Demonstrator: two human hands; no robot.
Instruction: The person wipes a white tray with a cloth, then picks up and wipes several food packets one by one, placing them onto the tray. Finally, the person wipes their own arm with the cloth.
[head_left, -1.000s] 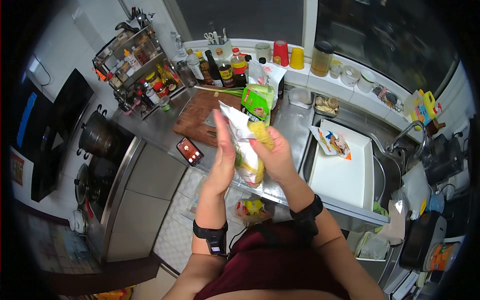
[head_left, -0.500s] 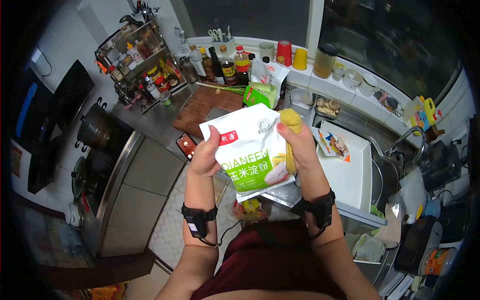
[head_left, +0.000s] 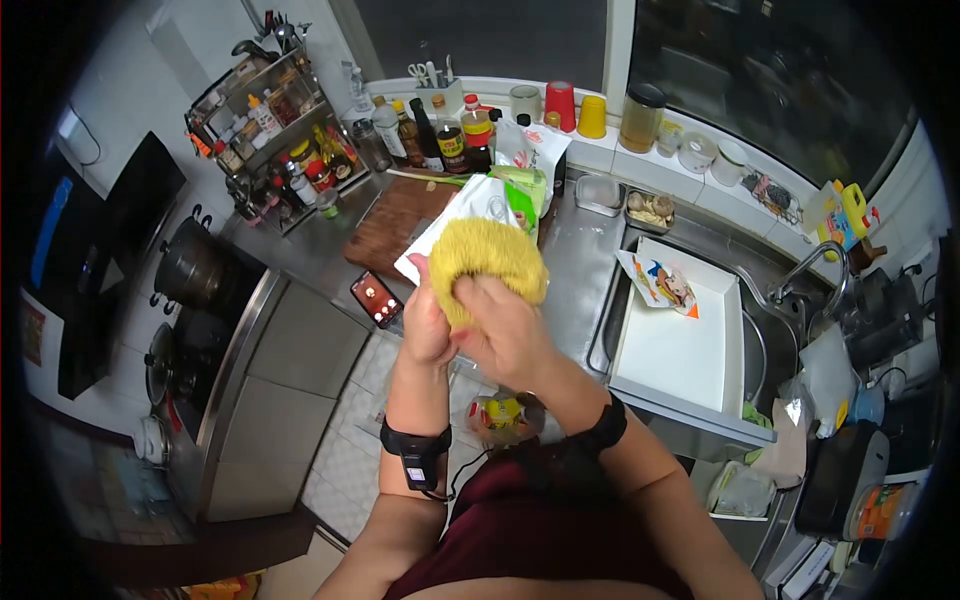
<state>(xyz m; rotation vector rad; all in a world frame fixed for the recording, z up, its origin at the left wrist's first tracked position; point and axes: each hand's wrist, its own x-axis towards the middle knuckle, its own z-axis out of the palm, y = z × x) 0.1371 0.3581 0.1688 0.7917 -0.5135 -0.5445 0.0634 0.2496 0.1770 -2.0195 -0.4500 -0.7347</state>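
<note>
My left hand (head_left: 428,318) is closed on the lower left edge of a white and green starch bag (head_left: 445,222), its thumb pointing up. My right hand (head_left: 508,332) is closed on a fuzzy yellow cloth (head_left: 488,246), which is bunched over the bag's front and hides most of its print. The two hands are close together, with the right fingers tucked into a fold of the cloth. A wooden cutting board (head_left: 385,222) lies on the counter beyond the bag.
A phone (head_left: 376,299) lies near the counter's front edge. White tray (head_left: 675,345) with a printed packet (head_left: 662,285) sits over the sink at right. Several sauce bottles (head_left: 451,140) and cups line the windowsill. Left stands a spice rack (head_left: 285,140).
My right hand has left the bag's right edge and swung left, bringing the yellow cloth across the bag's front. The bag has tilted back, and my left hand still holds it.
</note>
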